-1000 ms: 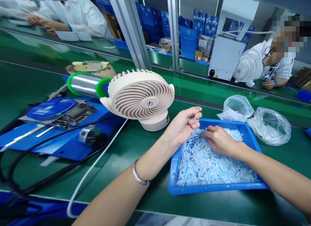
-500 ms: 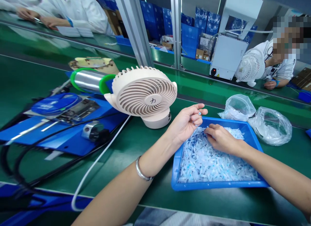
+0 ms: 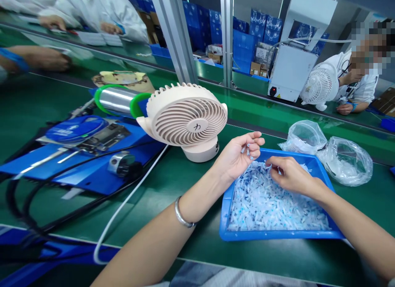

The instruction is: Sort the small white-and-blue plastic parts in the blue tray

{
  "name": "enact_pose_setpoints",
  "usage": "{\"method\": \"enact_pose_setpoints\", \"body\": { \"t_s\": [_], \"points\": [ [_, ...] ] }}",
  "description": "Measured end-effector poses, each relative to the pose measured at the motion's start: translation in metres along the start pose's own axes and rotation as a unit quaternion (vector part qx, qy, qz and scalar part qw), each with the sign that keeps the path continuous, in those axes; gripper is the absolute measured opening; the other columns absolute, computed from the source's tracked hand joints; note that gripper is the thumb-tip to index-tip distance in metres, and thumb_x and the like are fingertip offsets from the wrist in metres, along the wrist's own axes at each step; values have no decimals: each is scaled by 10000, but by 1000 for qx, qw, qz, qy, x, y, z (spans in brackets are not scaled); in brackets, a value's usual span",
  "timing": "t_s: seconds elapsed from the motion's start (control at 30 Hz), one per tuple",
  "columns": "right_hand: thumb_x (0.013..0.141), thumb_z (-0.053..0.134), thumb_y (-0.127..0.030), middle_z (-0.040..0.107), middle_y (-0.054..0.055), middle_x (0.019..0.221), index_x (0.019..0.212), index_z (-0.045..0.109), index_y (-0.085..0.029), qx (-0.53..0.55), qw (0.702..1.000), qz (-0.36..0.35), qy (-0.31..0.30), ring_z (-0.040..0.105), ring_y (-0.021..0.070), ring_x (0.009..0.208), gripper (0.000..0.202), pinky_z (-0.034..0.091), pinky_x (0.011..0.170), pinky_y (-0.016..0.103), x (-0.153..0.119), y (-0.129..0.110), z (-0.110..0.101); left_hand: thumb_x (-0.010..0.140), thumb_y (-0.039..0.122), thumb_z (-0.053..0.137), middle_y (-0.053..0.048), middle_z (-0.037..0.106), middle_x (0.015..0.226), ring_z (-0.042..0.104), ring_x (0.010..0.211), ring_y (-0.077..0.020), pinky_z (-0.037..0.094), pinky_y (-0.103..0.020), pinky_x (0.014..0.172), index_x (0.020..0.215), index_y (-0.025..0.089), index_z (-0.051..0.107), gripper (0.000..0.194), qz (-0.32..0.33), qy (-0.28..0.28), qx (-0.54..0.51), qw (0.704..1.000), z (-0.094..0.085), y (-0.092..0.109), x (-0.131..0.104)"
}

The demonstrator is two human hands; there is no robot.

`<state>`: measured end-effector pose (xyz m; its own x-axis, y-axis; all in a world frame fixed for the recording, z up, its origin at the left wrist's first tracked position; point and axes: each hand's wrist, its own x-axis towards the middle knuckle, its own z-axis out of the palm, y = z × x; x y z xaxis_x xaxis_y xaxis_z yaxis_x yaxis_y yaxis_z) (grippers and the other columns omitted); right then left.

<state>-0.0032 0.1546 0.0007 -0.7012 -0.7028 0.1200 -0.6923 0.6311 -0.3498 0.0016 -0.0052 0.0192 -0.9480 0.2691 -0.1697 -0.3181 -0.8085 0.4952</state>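
Observation:
A blue tray (image 3: pixel 226 221) holds a heap of small white and pale-blue plastic pieces (image 3: pixel 271 213). Above its far left corner is my left hand (image 3: pixel 242 153), palm up with the fingers curled over a few of these small pieces. My right hand (image 3: pixel 290 173) hovers low over the heap inside the tray, thumb and fingers bent toward each other. Whatever may be between its fingertips is hidden or too small to make out.
Left of the tray stands a beige fan (image 3: pixel 191 118) with a white cable (image 3: pixel 129 204). A blue machine plate (image 3: pixel 92 171) with a metal roller (image 3: pixel 115 101) lies further left. Two clear plastic bags (image 3: pixel 347 161) sit behind the tray. Co-workers' hands (image 3: pixel 46 58) show across the line.
My right hand has lifted slightly and shifted right over the heap. Pieces in my left hand show more clearly. A co-worker's arm has come in at the left.

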Motion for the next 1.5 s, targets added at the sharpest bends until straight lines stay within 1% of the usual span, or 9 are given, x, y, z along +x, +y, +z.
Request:
{"method": "enact_pose_setpoints", "body": {
  "t_s": [0.2, 0.43, 0.53, 0.7, 0.77, 1.17, 1.3, 1.37, 1.5],
  "points": [
    [764, 396, -64, 576, 42, 771, 833, 588, -147, 27, 991, -96, -95, 513, 125, 718, 221, 388, 672, 237, -5, -11, 2, 669, -29, 343, -27, 496, 561, 395, 389, -31, 326, -127, 355, 672, 81, 525, 212, -5, 18, 31, 999, 1, 0, -1],
    [777, 448, -116, 531, 60, 698, 697, 577, -121, -90, 978, -88, -164, 470, 120, 601, 152, 361, 569, 242, -5, -18, 9, 696, 23, 421, 28, 419, 472, 304, 356, -15, 239, -128, 335, 625, 96, 524, 145, -2, 28, 116, 993, 4, -1, -2],
    [781, 427, -103, 526, 51, 670, 671, 560, -123, -73, 991, -74, -85, 451, 114, 585, 174, 351, 555, 242, -4, -14, 5, 683, 42, 481, 32, 403, 449, 274, 353, -10, 184, -134, 328, 564, 94, 524, 137, 2, 51, 220, 974, 4, -5, -2],
    [796, 448, -169, 515, 1, 641, 746, 543, -158, 42, 976, -17, 214, 434, 90, 561, 109, 359, 538, 222, -5, -7, -8, 692, 170, 564, 43, 369, 427, 246, 350, -13, 112, -157, 337, 522, 112, 527, 183, -27, 21, 369, 929, 5, -13, -6],
    [785, 472, -169, 504, -11, 630, 748, 538, -163, 65, 967, -14, 245, 425, 79, 540, 76, 353, 513, 210, -5, -7, -10, 702, 222, 567, 46, 366, 431, 238, 353, -17, 98, -166, 344, 548, 120, 541, 186, -41, 2, 389, 921, 6, -14, -8],
    [730, 543, -237, 538, -23, 638, 786, 581, -162, 200, 961, 13, 190, 396, 60, 491, 101, 354, 478, 205, -7, -12, -16, 671, 245, 577, 49, 363, 463, 238, 391, -24, 105, -165, 367, 599, 134, 501, 153, -61, -62, 383, 920, 3, -11, -8],
    [773, 464, -228, 551, -8, 615, 801, 598, -152, 212, 960, 51, 178, 468, 90, 551, 157, 384, 527, 225, -7, -9, -18, 680, 183, 524, 53, 345, 460, 227, 388, -22, 112, -164, 359, 554, 139, 467, 146, -31, -34, 388, 920, 3, -10, -7],
    [752, 425, -135, 559, 2, 624, 790, 606, -151, 168, 975, 62, 134, 493, 103, 587, 186, 390, 554, 232, -7, -6, -17, 673, 144, 493, 51, 345, 463, 231, 387, -20, 120, -162, 354, 525, 141, 443, 156, -5, -4, 383, 924, 3, -10, -5],
    [681, 446, -53, 569, 48, 784, 798, 639, -170, 0, 998, 5, -70, 511, 137, 700, 254, 389, 645, 262, -8, -5, -13, 636, 97, 465, 36, 384, 490, 280, 410, -21, 140, -150, 352, 505, 136, 428, 142, 32, 14, 365, 930, 2, -10, -3]
  ]
}}
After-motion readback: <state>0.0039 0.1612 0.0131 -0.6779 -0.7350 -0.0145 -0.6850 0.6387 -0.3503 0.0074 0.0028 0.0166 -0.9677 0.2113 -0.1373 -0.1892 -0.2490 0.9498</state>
